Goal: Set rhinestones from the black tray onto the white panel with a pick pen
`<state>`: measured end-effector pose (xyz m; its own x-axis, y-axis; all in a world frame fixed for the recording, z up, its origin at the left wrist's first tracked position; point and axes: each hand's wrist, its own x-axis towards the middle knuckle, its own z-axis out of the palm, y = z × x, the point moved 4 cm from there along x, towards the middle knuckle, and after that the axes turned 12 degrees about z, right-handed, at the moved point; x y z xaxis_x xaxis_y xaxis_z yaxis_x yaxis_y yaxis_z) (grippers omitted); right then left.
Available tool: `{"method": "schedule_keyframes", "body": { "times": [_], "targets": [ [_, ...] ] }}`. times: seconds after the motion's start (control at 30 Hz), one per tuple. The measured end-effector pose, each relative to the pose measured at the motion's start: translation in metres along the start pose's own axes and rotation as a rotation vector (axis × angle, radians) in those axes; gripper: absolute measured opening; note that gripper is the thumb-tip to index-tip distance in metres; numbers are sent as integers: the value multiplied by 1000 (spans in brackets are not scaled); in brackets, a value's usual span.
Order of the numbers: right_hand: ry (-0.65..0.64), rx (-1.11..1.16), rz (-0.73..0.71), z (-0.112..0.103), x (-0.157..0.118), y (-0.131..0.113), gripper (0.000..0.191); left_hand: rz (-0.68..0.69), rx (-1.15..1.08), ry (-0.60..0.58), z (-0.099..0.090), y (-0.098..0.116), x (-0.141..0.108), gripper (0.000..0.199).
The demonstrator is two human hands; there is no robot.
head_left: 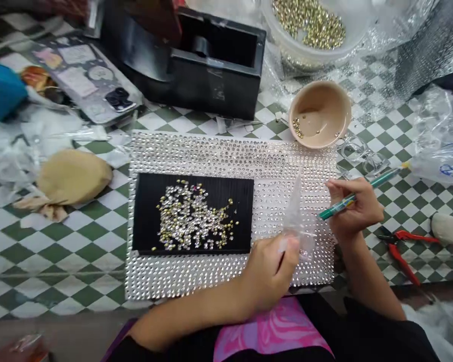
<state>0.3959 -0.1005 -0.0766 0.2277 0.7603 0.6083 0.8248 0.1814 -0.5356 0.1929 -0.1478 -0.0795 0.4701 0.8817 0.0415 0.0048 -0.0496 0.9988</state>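
My left hand (270, 274) is closed around a clear plastic cone-shaped bag (293, 208), its narrow tip pointing away from me. Between the fingers of my right hand (358, 208) is a green pen-like stick (385, 178), one end slanting down to the left and a yellowish bit at the other. Both hands are over a white sheet (166, 279) covered in rows of shiny rhinestones, with a plainer patch around the cone. On its left part lies a black ridged tray (147, 206) bearing a heap of loose silver and gold rhinestones (191, 216).
Behind the sheet stand a peach bowl (326, 113) holding a few stones, a black tape dispenser (215, 85) and a tub of gold stones (347, 42). A phone (86, 75) and tan tied pouch (73, 176) lie left; red-handled pliers (403, 256) lie right.
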Motion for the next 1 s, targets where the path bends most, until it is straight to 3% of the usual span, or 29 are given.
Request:
{"method": "schedule_keyframes", "body": {
  "times": [0.13, 0.23, 0.3, 0.43, 0.53, 0.6, 0.7, 0.83, 1.0],
  "targets": [
    [45, -4, -16, -5, 0, 13, 15, 104, 24, 46, -16, 29, -2, 66],
    [11, -28, -26, -3, -4, 24, 34, 126, 77, 189, -51, 42, -16, 62],
    [-29, -37, -27, -1, -6, 32, 31, 127, 141, 343, -89, 39, -34, 56],
    [-59, -20, -12, -2, -2, 40, 36, 43, 343, 636, -189, 17, -77, 57],
    [-20, -11, 26, -11, 8, 37, 53, -198, 548, 690, -255, 5, -102, 50],
    [-9, -3, 50, -18, 14, 32, 53, -349, 703, 711, -285, 5, -113, 58],
    [4, 25, 84, -31, 17, 20, 48, -459, 900, 765, -306, 10, -123, 62],
    [-1, 122, 160, -40, 7, -6, 27, -430, 1011, 789, -310, 10, -126, 59],
    [-51, 254, 246, -33, -21, -52, 22, -359, 1064, 768, -321, 0, -123, 25]
  ]
}}
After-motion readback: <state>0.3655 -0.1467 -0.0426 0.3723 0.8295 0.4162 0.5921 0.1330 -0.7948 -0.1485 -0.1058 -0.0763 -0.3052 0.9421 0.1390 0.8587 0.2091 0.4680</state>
